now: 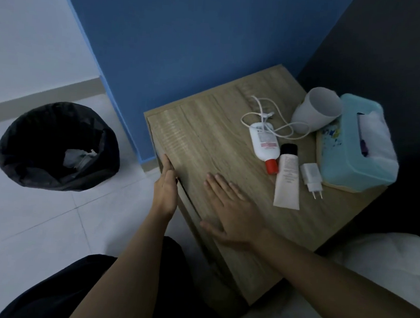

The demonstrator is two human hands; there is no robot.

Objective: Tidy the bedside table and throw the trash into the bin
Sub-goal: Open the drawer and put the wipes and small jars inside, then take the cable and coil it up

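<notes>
Fingers (218,184) of the right hand (230,210): straight, slightly spread, lying flat on the wooden top and holding nothing.
Fingers (166,163) of the left hand (166,190): straight and together, pressed along the near-left edge of the bedside table (200,133), also holding nothing.
Nearest things: a beige tube (287,181) with a black cap lies just beside the right hand, with a white charger plug (311,178) next to it.
Sweep risk: if the flat palm slides right, it would likely shove the tube into the plug and the red-capped bottle (263,142).
Cable risk: the white cable (262,112) loops over the bottle and runs to the foot of the white cup (316,111). Lifting either one could drag the other.
Cup risk: it looks tilted against the teal tissue box (350,163), and a tug might roll it off.
Bin (31,146): black-lined and on the floor, well apart to the left, with crumpled paper (80,157) already inside. A toss from here could miss.
Sorting risk: nothing on the top reads plainly as trash, so a useful item could be binned by mistake.
</notes>
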